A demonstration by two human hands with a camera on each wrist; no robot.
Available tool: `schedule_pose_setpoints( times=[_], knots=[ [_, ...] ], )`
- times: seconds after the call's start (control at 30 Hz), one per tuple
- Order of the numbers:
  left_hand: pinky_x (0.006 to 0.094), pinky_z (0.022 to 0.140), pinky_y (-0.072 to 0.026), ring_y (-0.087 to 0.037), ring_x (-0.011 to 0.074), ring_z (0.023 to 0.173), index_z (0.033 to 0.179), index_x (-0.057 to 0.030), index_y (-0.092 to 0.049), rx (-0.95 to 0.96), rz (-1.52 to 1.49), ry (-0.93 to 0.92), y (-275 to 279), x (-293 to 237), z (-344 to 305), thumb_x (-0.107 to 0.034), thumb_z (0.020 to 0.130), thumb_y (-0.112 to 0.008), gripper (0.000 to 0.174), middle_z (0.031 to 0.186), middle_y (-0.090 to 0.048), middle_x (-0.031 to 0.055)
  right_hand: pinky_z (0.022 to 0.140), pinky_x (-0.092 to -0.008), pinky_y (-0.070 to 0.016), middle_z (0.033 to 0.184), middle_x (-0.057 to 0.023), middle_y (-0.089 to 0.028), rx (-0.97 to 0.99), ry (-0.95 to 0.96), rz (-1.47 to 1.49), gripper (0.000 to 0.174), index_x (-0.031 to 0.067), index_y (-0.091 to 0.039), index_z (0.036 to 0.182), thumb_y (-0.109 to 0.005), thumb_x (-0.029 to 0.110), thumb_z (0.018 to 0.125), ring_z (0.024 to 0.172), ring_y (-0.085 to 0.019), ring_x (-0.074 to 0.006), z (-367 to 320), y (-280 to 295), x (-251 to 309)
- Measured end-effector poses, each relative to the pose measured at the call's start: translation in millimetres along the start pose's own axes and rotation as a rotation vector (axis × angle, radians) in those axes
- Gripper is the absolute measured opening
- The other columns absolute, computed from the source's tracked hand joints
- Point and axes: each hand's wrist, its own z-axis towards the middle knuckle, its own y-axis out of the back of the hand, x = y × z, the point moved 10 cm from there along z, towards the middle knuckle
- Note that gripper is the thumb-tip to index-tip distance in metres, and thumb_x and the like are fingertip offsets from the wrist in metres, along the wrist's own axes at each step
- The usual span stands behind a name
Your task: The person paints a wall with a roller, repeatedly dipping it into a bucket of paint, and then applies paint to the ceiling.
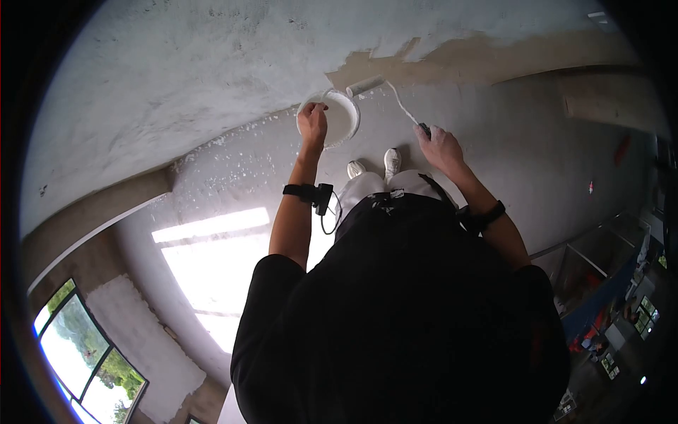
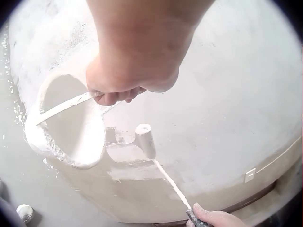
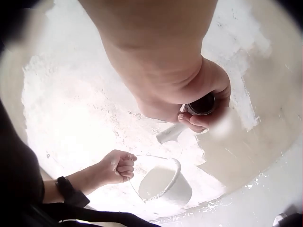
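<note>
My left hand [image 1: 313, 128] grips the handle [image 2: 66, 108] of a white bucket [image 1: 354, 120], fingers curled round it. The bucket hangs tilted, its rim coated in white, and pale paint [image 3: 156, 182] shows inside in the right wrist view. My right hand [image 1: 443, 150] holds a paint roller [image 1: 366, 86] by its dark grip [image 3: 202, 104]. White smears cover the roller's bent metal rod [image 2: 173, 184]. In the head view the roller's sleeve is just right of the bucket's rim, close to the wall [image 1: 233, 63].
Much of the wall is whitish, with a bare tan stretch [image 1: 459, 63] beyond the roller. White splatters [image 1: 233, 145] dot the grey floor [image 1: 508, 177] along its foot. Below the hands are my white shoes [image 1: 393, 161]. A window [image 1: 92, 346] lies at lower left, and a socket plate [image 2: 250, 175] sits on the wall.
</note>
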Motion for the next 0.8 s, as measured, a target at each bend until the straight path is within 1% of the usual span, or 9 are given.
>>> schedule_pose_setpoints(
  times=[0.1,0.23,0.3,0.37,0.47,0.6,0.7,0.77,0.8],
  knots=[
    [0.0299,0.059,-0.0422,-0.052,0.0143,0.063,0.085,0.0043,-0.067,-0.053,-0.049,-0.001,27,3,-13,-0.024,0.086,-0.058,0.03,0.067,-0.057,0.0064,0.083,-0.0489,-0.0528,0.096,-0.0278,-0.067,-0.025,0.021,0.098,0.058,-0.0031,-0.064,0.099,-0.044,0.051,0.096,0.091,-0.065,-0.0462,47,-29,-13],
    [0.0249,0.044,-0.0341,-0.043,0.0068,0.047,0.088,0.001,-0.064,-0.066,-0.114,0.053,60,10,-45,-0.025,0.092,-0.056,0.027,0.057,-0.043,-0.0026,0.079,-0.0481,-0.0543,0.095,-0.0296,-0.066,-0.123,0.316,-0.087,0.05,-0.0006,-0.063,0.104,-0.043,0.044,0.098,0.086,-0.067,-0.0445,93,-70,6],
    [0.0244,0.043,-0.03,-0.037,0.0054,0.046,0.087,-0.0001,-0.061,-0.102,-0.086,0.065,77,10,-61,-0.022,0.094,-0.056,0.024,0.056,-0.04,-0.0042,0.074,-0.0472,-0.0557,0.091,-0.0288,-0.065,-0.158,0.411,-0.206,0.043,0.0001,-0.062,0.106,-0.044,0.039,0.099,0.082,-0.068,-0.0433,111,-97,17],
    [0.0236,0.042,-0.0263,-0.033,0.0042,0.045,0.087,-0.001,-0.059,-0.115,-0.085,0.073,92,12,-82,-0.02,0.095,-0.055,0.021,0.055,-0.037,-0.0055,0.061,-0.0426,-0.0565,0.081,-0.0219,-0.062,-0.222,0.284,-0.001,0.027,0.0017,-0.059,0.11,-0.049,0.023,0.097,0.07,-0.068,-0.0376,144,-137,1],
    [0.0234,0.042,-0.0238,-0.031,0.0032,0.046,0.087,-0.0015,-0.059,-0.1,-0.065,0.068,110,24,-106,-0.02,0.097,-0.053,0.022,0.056,-0.036,-0.0059,0.054,-0.0379,-0.0548,0.079,-0.0166,-0.057,-0.32,0.431,-0.213,0.026,0.0003,-0.057,0.116,-0.052,0.013,0.093,0.066,-0.066,-0.0326,125,-117,47],
    [0.0232,0.043,-0.0259,-0.031,0.003,0.046,0.087,-0.003,-0.059,-0.072,-0.064,0.125,130,72,-113,-0.02,0.097,-0.053,0.021,0.056,-0.037,-0.0062,0.055,-0.038,-0.0549,0.083,-0.0182,-0.058,-0.312,0.248,-0.041,0.031,-0.0012,-0.056,0.12,-0.053,0.014,0.093,0.068,-0.066,-0.0329,151,-142,47],
    [0.0257,0.047,-0.0304,-0.039,0.0052,0.053,0.087,-0.0003,-0.06,-0.014,0.01,0.153,145,100,-117,-0.028,0.098,-0.054,0.031,0.058,-0.041,-0.002,0.056,-0.0379,-0.0547,0.086,-0.0184,-0.057,-0.437,0.368,-0.233,0.036,-0.002,-0.053,0.124,-0.055,0.012,0.09,0.067,-0.065,-0.0325,154,-165,52],
    [0.0278,0.055,-0.037,-0.047,0.0112,0.059,0.09,0.0023,-0.06,0.022,0.118,0.205,156,131,-118,-0.025,0.098,-0.053,0.029,0.063,-0.054,0.0075,0.059,-0.042,-0.0538,0.088,-0.0202,-0.058,-0.431,0.326,-0.142,0.037,-0.0032,-0.052,0.125,-0.054,0.007,0.09,0.071,-0.064,-0.0346,177,-198,32],
    [0.0257,0.05,-0.0317,-0.041,0.0065,0.055,0.086,0.0007,-0.059,0.019,0.081,0.132,159,143,-119,-0.025,0.097,-0.055,0.028,0.06,-0.05,0.0007,0.062,-0.046,-0.0529,0.091,-0.0219,-0.059,-0.384,0.282,-0.03,0.038,-0.0044,-0.051,0.127,-0.053,0.003,0.089,0.075,-0.064,-0.0366,187,-211,10]
  ],
)
